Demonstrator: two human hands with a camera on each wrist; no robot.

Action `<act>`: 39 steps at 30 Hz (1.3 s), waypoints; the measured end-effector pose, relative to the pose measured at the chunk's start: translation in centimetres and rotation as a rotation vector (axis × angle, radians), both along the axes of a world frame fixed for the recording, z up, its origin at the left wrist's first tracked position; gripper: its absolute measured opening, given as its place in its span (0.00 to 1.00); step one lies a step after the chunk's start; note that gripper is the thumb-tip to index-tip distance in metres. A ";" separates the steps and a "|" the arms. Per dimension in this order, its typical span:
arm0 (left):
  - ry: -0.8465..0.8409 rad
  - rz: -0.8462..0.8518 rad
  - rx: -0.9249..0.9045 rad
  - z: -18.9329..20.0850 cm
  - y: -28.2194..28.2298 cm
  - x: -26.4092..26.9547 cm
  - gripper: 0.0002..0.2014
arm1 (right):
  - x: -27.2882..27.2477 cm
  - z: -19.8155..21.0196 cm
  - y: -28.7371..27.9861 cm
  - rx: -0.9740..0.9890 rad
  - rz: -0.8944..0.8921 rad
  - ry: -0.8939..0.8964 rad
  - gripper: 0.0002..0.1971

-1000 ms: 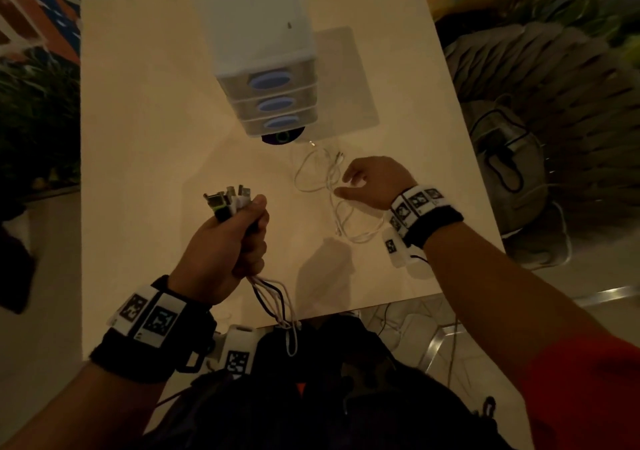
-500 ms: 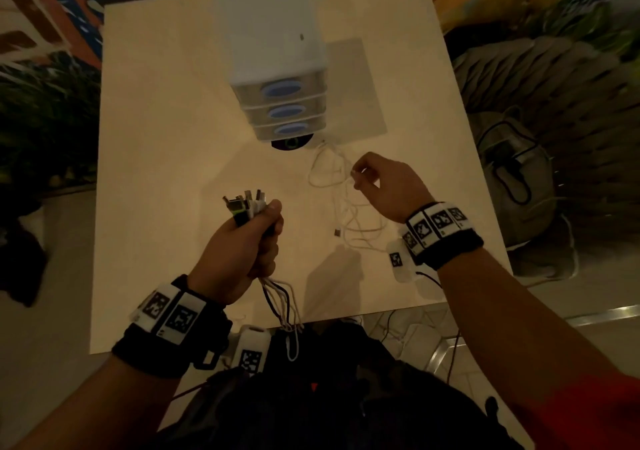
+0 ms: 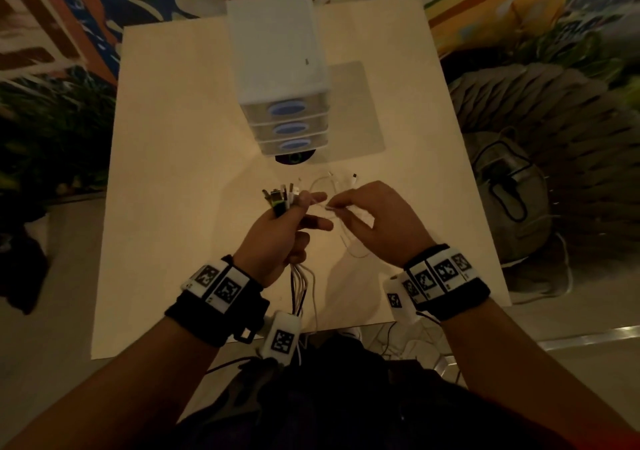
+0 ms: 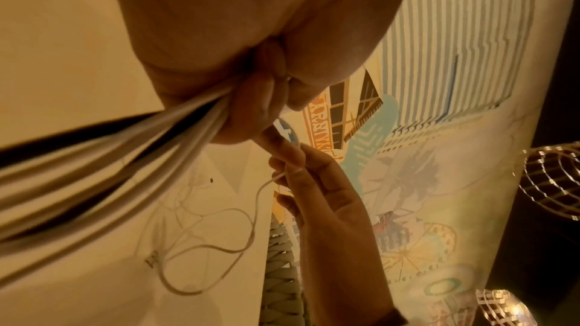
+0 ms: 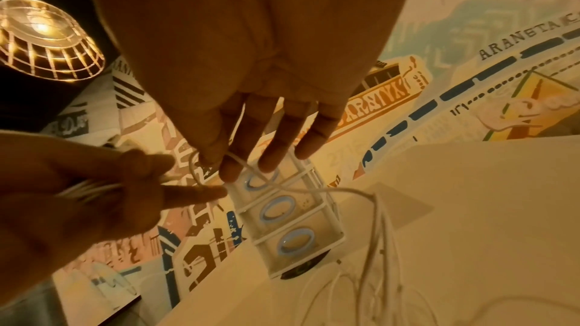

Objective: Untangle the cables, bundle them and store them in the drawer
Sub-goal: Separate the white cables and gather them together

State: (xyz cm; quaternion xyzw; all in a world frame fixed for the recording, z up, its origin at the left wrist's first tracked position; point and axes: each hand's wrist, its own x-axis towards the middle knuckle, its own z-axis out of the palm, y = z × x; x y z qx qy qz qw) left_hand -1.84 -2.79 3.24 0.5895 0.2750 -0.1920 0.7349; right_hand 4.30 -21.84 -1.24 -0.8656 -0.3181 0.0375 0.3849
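Note:
My left hand [image 3: 304,211] grips a bundle of white and black cables [image 3: 282,198], plugs sticking up from the fist and tails [image 3: 301,286] hanging below over the table's near edge. Its index finger is stretched toward my right hand [image 3: 335,206], which pinches a thin white cable [image 3: 346,241] between thumb and forefinger just beside it. That cable trails down in loops onto the table [image 4: 248,222]. In the right wrist view the pinched cable [image 5: 313,190] crosses in front of the white three-drawer unit [image 5: 288,220]. All of the unit's [image 3: 280,78] drawers are closed.
The beige table [image 3: 180,207] ends just below my wrists. A dark round object [image 3: 294,157] lies at the foot of the drawer unit. More white cable loops [image 3: 334,180] lie beyond my hands. A grey backpack [image 3: 509,189] sits on a woven seat to the right.
My right hand has lifted the white cable off the table and carried it left to the left hand. The left hand moved right to meet it and stretched out its index finger.

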 end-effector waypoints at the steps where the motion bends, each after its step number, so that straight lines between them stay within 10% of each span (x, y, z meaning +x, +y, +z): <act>1: -0.010 0.004 -0.013 0.0 0.0 0.1 0.17 | -0.4 -0.3 0.0 -0.035 0.022 -0.014 0.09; 18: -0.218 0.110 0.053 1.3 2.5 -0.8 0.13 | 0.6 -3.3 -4.2 -0.170 -0.127 0.448 0.20; 39: 0.071 -0.248 0.263 -3.3 0.8 -2.1 0.15 | 0.1 -1.7 -2.4 0.463 -0.351 0.858 0.20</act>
